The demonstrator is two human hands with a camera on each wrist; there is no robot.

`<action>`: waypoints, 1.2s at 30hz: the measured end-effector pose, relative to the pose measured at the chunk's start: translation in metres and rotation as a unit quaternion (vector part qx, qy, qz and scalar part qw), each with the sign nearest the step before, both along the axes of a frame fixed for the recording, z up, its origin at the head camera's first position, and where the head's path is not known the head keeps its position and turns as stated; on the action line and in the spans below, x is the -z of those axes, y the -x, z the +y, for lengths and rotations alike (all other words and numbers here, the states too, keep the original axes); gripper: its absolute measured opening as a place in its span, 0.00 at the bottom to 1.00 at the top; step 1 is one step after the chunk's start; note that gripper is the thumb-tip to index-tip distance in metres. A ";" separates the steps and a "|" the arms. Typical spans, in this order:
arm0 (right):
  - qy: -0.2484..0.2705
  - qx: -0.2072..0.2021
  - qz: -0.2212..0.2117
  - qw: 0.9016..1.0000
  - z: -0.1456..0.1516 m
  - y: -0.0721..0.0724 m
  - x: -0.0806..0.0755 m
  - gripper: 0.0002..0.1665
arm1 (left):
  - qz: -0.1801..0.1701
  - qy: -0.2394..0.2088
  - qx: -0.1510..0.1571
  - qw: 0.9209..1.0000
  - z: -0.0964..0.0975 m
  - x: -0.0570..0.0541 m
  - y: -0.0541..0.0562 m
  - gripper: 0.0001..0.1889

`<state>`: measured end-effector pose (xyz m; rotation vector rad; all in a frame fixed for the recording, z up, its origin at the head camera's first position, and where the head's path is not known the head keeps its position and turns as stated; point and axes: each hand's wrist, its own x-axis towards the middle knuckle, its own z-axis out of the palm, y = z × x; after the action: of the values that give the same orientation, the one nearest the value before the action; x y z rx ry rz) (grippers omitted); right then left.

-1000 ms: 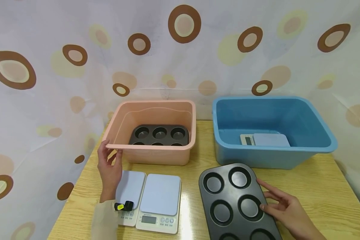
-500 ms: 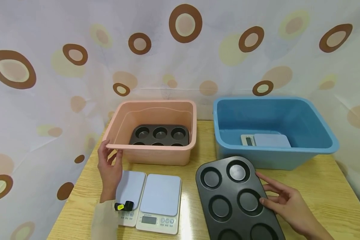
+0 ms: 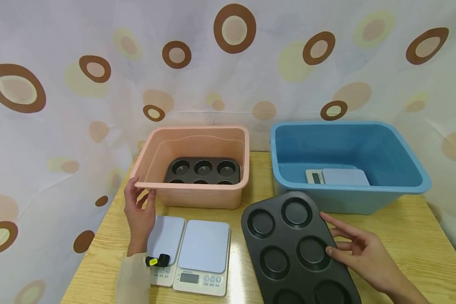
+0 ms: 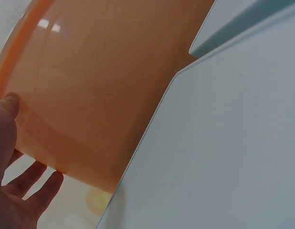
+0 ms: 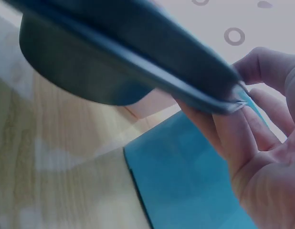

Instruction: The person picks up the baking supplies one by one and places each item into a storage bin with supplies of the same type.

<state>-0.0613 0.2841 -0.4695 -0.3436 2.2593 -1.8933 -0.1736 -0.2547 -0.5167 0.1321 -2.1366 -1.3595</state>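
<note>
My left hand (image 3: pixel 140 213) grips the front left corner of the pink bin's rim, thumb and fingers on either side of it. Inside that pink bin (image 3: pixel 197 196) lies a dark muffin tin (image 3: pixel 191 165). At the lower right, my right hand (image 3: pixel 368 257) pinches the right edge of a second muffin tin (image 3: pixel 293 249), which is tilted and raised off the table. The right wrist view shows the underside of this muffin tin (image 5: pixel 90 62) with fingers below its edge. Two kitchen scales, the left one (image 3: pixel 167 236) partly behind my left wrist and the right one (image 3: pixel 204 249), lie side by side.
A blue bin (image 3: pixel 349 198) stands at the back right and holds another kitchen scale (image 3: pixel 343 177). Both bins rest on a wooden table (image 3: pixel 395 223). Behind them hangs a patterned curtain (image 3: pixel 228 80).
The muffin tin in my right hand has risen a little and shifted left, its far end now overlapping the blue bin's front. My left hand stays on the pink bin's rim.
</note>
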 end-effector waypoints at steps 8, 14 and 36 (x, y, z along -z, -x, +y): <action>0.007 -0.023 0.046 0.999 -0.003 0.006 -0.015 0.45 | 0.006 0.003 0.002 1.000 0.001 0.002 0.001 0.32; 0.017 -0.034 0.072 0.997 -0.004 0.018 -0.023 0.45 | 0.005 -0.003 0.003 1.000 0.002 0.004 -0.001 0.32; -0.047 -0.018 0.109 0.993 -0.019 0.086 -0.091 0.43 | 0.019 -0.004 0.002 1.000 0.000 0.000 0.001 0.32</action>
<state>-0.1469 0.2650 -0.3786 -0.5982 2.4515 -1.8021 -0.1748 -0.2552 -0.5170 0.1037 -2.1013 -1.3623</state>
